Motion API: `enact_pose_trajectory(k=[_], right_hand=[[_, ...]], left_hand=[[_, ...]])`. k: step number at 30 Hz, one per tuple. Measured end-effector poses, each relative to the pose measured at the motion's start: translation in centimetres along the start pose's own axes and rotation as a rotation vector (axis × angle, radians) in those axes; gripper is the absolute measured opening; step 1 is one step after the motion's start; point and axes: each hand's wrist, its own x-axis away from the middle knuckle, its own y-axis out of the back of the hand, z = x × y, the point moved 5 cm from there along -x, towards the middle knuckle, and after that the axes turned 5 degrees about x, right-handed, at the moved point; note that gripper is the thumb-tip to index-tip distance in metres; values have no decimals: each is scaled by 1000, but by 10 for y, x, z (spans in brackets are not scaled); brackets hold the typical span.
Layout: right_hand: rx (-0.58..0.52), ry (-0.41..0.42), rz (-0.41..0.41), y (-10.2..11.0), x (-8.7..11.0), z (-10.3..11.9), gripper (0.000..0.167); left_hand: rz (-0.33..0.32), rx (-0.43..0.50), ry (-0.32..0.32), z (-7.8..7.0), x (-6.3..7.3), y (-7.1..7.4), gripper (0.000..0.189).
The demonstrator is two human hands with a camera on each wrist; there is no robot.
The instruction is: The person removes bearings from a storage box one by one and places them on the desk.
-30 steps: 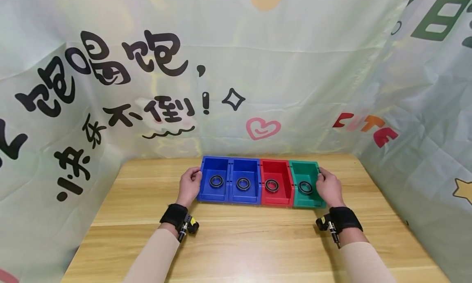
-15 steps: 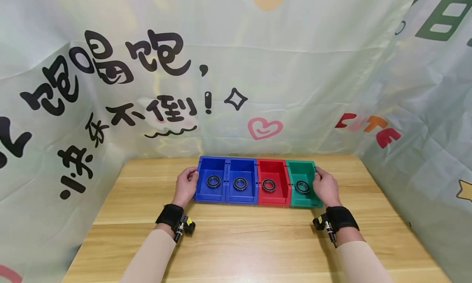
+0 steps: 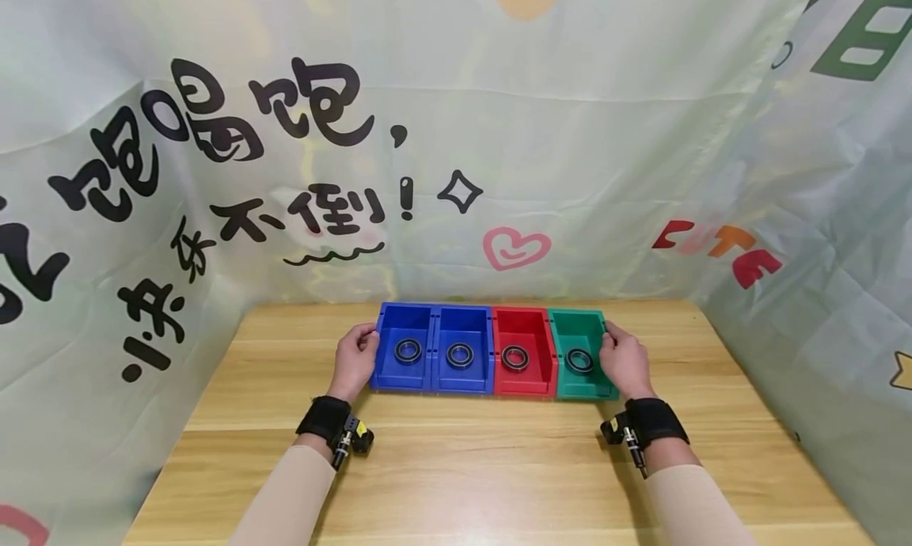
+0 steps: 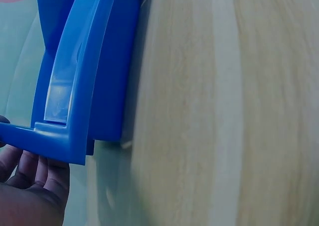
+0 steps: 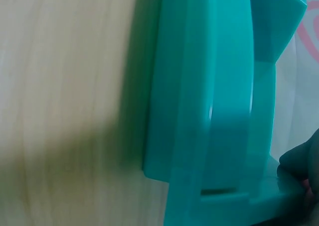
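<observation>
Shifted slightly left, the bin row with its black rings spans left hand to right hand, both pinching its end rims, printed cloth beyond them.

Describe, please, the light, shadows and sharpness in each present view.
Head view: bright, pale glare on the table, shadow beside the right sleeve; left wrist view: dimmer, table grain soft, shine on the blue bin; right wrist view: soft shadow beside the green bin, right hand dark at the frame's edge.
</observation>
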Motion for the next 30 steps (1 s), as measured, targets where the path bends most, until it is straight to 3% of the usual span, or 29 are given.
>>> enact_pose_trajectory(k=[30], right_hand=[[7,17,14,-15,-4,17,42]], left_hand=[[-50,-26,-7,7,4,22,29]])
